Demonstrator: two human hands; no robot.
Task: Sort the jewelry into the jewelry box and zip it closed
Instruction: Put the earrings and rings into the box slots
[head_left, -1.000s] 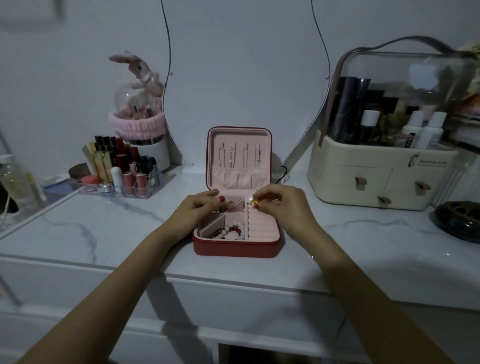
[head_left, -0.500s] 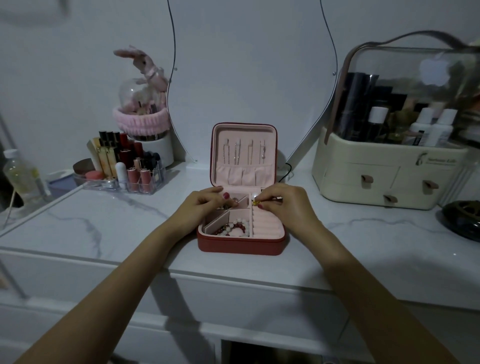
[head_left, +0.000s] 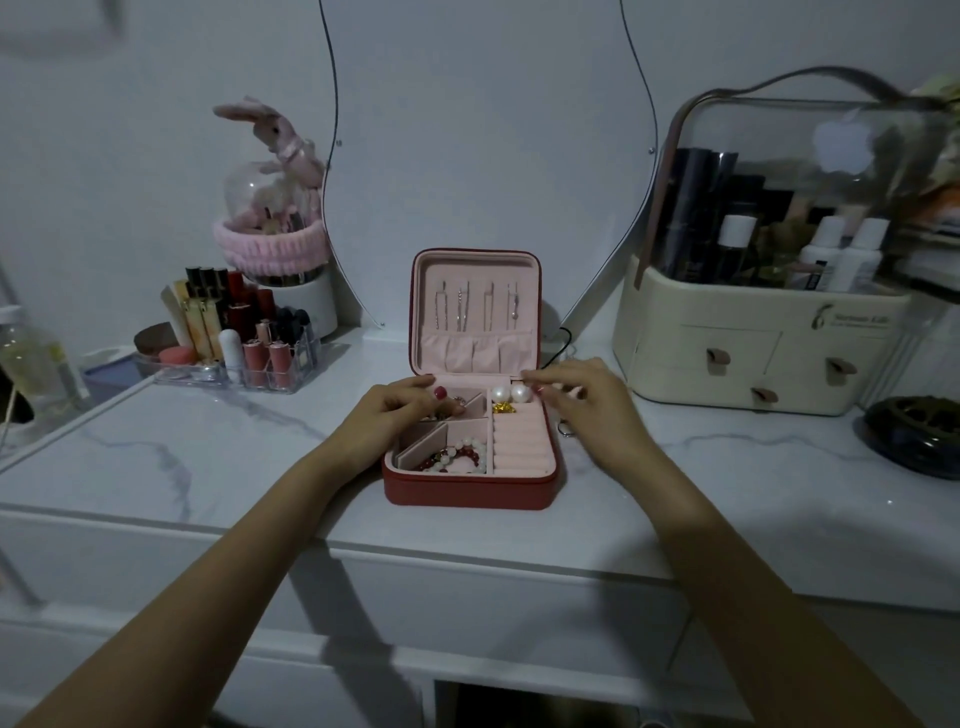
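A red jewelry box (head_left: 470, 491) with pink lining stands open on the marble top, its lid (head_left: 475, 275) upright with several necklaces hanging inside. Two pearl earrings (head_left: 510, 393) and a small gold piece (head_left: 504, 409) lie at the back of the ring-roll section. A red and white bead bracelet (head_left: 460, 457) fills the front middle compartment. My left hand (head_left: 400, 415) rests over the back left compartment, fingertips curled onto small jewelry there. My right hand (head_left: 582, 402) hovers at the box's right back corner with fingers loosely bent, holding nothing I can see. A small ring (head_left: 565, 430) lies on the table beside the box.
A clear lipstick organizer (head_left: 234, 338) and a bunny dome with pink band (head_left: 275, 208) stand at the back left. A cream cosmetics case (head_left: 769, 332) sits at the right, a dark dish (head_left: 914, 434) beyond it. A mirror (head_left: 478, 130) leans behind the box.
My right hand has drawn away to the right from the ring-roll section, leaving the pearl earrings and gold piece exposed there. My left hand stays on the back left compartment.
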